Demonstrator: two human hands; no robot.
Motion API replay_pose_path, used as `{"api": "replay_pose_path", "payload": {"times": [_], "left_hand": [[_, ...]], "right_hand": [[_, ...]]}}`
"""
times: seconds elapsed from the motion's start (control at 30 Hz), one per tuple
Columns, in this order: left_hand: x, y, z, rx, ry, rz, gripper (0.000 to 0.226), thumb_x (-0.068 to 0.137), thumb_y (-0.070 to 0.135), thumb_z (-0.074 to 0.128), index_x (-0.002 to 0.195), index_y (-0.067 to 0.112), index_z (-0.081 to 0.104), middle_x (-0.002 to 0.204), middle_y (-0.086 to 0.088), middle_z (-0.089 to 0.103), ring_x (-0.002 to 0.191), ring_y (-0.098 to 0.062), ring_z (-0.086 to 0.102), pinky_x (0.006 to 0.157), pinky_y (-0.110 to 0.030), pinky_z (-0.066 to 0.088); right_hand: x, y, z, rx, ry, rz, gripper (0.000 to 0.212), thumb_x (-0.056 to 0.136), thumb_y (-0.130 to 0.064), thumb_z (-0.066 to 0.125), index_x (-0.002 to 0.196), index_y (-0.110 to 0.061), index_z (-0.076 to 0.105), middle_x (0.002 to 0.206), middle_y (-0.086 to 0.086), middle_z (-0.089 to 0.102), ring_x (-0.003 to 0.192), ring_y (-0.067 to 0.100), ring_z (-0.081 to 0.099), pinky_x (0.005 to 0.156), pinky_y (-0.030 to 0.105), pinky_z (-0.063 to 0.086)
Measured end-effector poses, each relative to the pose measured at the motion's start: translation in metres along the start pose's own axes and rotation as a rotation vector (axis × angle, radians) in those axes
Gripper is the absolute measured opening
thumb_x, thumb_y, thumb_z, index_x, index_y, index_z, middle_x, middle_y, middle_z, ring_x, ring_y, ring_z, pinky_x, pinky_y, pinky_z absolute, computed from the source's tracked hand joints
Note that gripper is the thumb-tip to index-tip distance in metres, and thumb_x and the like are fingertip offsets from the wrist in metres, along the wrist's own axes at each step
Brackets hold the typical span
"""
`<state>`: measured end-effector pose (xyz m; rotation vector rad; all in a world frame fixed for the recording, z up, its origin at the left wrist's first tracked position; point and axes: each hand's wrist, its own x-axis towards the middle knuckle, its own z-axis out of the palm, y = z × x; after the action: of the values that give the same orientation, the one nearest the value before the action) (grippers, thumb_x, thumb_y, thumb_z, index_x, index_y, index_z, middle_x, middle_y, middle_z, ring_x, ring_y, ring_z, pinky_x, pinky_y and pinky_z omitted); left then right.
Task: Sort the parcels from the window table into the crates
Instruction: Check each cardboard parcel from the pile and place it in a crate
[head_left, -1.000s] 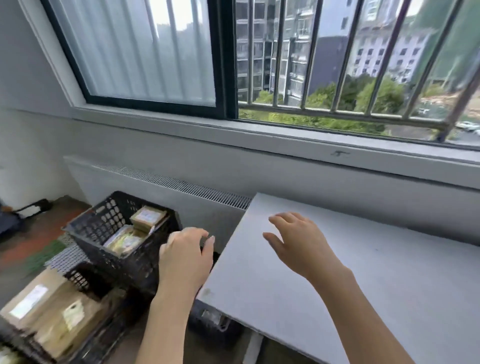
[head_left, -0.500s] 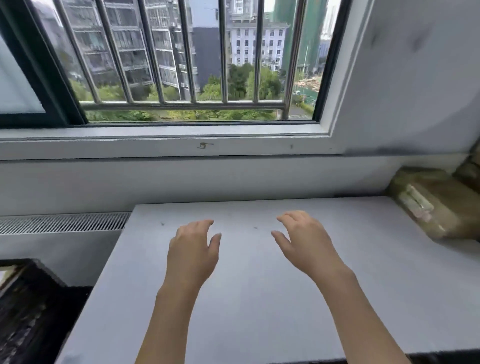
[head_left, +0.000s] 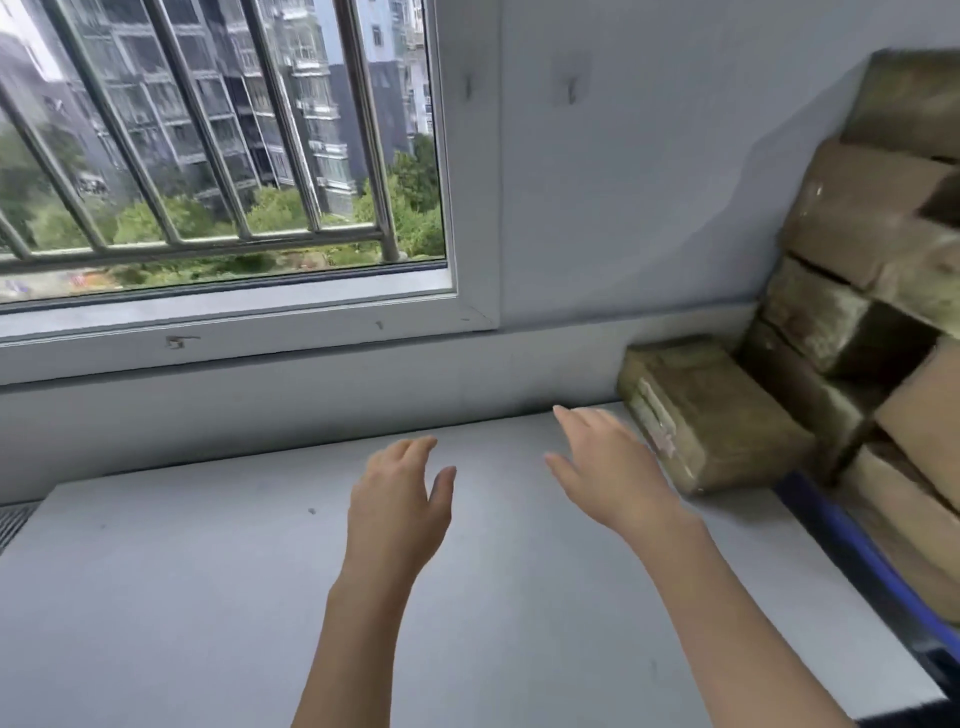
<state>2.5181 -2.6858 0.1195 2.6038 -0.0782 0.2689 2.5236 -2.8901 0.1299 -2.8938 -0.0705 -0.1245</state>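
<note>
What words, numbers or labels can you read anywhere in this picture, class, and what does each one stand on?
No text can be read here.
Pale label strip on the side of the nearest parcel: too blurred to read.
Stacked parcels on the right: no print can be made out.
Small dark mark on the window sill: a scuff or a sign, I cannot tell.

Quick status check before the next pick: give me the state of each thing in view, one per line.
left hand: open, fingers relaxed, holding nothing, over the table.
right hand: open, fingers extended toward the nearest parcel, holding nothing.
nearest parcel: lying flat on the table at its right end, closed, label on the side facing the hands.
parcel stack: piled unevenly against the wall at right, boxes tilted.
table: bare grey top at this spot.
</note>
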Motion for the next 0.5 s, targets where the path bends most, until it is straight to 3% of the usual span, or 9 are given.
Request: {"api": "replay_pose_path", "payload": {"times": [0.5], "left_hand": [[0.06,0.096,0.091,0.014,-0.076,0.066,0.043,0.097,0.033,0.049,0.137,0.018,0.049,0.137,0.004,0.052,0.128,-0.019,0.041,0.098,-0.03,0.036]], "right_hand": [[0.036,0.133,-0.006,0.015,0.0,0.075,0.056,0.099,-0.037,0.043,0.149,-0.013,0.029,0.149,0.003,0.038,0.139,0.02,0.029,0.113,0.03,0.021]]}}
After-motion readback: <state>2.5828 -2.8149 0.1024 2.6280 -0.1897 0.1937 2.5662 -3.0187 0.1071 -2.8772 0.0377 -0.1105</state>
